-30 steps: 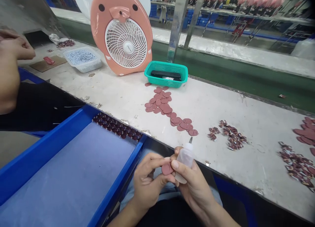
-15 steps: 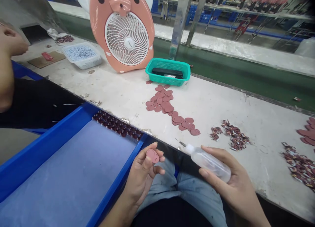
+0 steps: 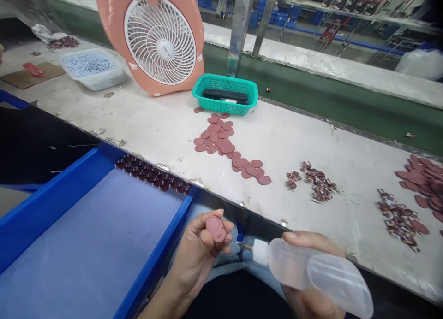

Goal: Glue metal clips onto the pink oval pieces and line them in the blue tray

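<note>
Left hand [image 3: 199,250]: mine, thumb and fingers pinched on one pink oval [image 3: 216,230], which shows a round outline and small dark holes.
Right hand [image 3: 308,303]: mine, wrapped about a translucent squeeze bottle [image 3: 290,263] lying nearly level, its nozzle [image 3: 245,246] aimed at the oval — contact at the tip I cannot tell.
Position of the oval: in front of the bench's [image 3: 166,130] near edge, over my lap.
Loose ovals [image 3: 224,146]: strewn from the teal basket [image 3: 224,109], at the bench's far edge, toward the near edge.
Second heap of ovals [image 3: 424,180]: toward the bench's right end.
Small brown parts [image 3: 321,185]: clustered between the two groups of ovals, with a larger cluster [image 3: 398,220] farther right.
Blue tray [image 3: 86,250]: below the bench's near edge, to my left — rows of dark pieces [image 3: 152,174] line its far edge.
Fan [image 3: 164,49]: upright near the bench's far edge, left of the basket.
</note>
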The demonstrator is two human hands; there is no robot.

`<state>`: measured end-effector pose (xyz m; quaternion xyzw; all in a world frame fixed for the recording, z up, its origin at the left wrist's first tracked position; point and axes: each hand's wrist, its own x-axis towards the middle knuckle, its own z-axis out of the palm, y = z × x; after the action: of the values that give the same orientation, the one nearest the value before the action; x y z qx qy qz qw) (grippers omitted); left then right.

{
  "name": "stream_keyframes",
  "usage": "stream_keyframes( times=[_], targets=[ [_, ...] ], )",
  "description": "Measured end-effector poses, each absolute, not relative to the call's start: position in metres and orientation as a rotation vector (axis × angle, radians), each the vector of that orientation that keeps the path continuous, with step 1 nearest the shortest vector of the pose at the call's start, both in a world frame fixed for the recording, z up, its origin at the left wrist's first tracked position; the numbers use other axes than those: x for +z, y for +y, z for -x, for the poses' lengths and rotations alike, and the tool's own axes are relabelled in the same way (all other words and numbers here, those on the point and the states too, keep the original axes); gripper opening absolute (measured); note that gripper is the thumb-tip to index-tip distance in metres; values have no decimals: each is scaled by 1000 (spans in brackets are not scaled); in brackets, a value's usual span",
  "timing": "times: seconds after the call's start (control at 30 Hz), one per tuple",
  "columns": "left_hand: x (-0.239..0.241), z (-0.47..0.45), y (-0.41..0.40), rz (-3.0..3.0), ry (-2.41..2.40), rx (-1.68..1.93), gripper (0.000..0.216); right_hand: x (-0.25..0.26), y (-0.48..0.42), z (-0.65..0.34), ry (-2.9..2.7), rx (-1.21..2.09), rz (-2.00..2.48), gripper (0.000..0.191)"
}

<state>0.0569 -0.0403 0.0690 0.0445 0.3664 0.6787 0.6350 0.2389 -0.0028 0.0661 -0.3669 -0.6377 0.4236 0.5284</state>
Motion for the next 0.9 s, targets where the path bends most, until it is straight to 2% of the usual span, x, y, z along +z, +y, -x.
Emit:
stream_keyframes(
  times=[0.1,0.63,0.9],
  targets=[
    [68,-57,-40,-148,817,1520,40,80,-1,-229,-1489,1027,802,38],
    [64,-57,-43,-202,811,1498,37,94,2,-221,-1428,1175,889,29],
    [64,-56,-42,-210,781,1503,36,88,-1,-224,-1443,1154,887,32]
  ],
)
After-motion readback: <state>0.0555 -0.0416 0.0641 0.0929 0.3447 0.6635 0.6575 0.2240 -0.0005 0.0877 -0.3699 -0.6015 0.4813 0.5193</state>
